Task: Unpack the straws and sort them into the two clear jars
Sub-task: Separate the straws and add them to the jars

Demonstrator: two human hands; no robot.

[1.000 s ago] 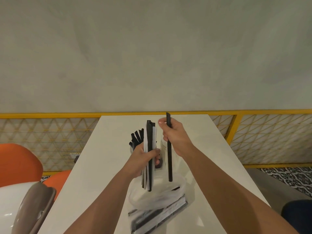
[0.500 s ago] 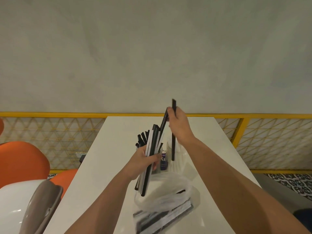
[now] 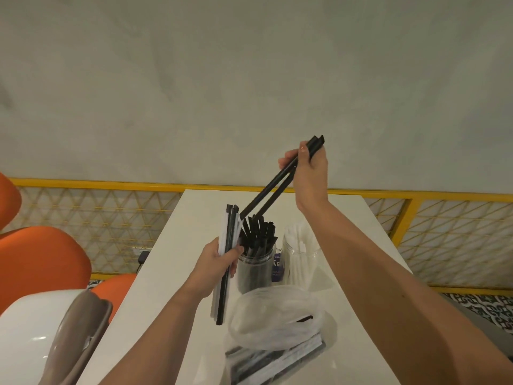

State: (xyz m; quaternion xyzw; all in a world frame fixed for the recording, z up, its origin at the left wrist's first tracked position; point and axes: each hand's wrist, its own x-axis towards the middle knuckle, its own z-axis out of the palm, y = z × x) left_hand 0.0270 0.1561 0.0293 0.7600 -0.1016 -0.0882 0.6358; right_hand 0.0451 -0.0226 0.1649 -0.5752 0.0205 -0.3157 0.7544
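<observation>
My right hand (image 3: 308,173) is raised above the table and pinches two black straws (image 3: 273,187) that slant down-left, their lower ends just above the clear jar of black straws (image 3: 256,269). My left hand (image 3: 219,259) grips an upright bundle of black and white straws (image 3: 229,245) just left of that jar. A second clear jar (image 3: 299,262) to the right holds white straws. A plastic bag (image 3: 274,318) with more packed straws (image 3: 274,362) lies on the white table (image 3: 172,262) in front of the jars.
A small dark blue labelled thing (image 3: 277,266) stands between the jars. Orange chairs (image 3: 39,262) and a white and grey chair (image 3: 55,334) are at the left. A yellow mesh railing (image 3: 444,234) runs behind the table below a grey wall.
My right hand has risen and moved right, pulling two black straws out of the left hand's bundle and tilting them toward the black-straw jar. The left hand's bundle now stands more upright.
</observation>
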